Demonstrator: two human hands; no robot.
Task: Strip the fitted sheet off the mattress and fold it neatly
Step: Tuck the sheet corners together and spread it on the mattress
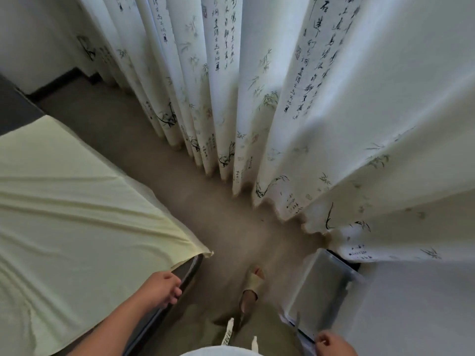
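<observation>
Two hands: left hand (162, 287) grips the edge of the fitted sheet (77, 214), right hand (334, 344) loosely curled, empty.

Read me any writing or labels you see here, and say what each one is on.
Curtains: columns of brush calligraphy, too blurred to read.
Curtains: small red seal stamps, too small to read.
White cord at the waist: dark print, too blurred to read.
Fitted sheet, plastic box: no text I can make out.

Grey-brown floor (205, 222) at centre. White curtains (231, 86) with ink calligraphy, 11 to 3 o'clock. Translucent box (321, 291), 5 o'clock.
</observation>
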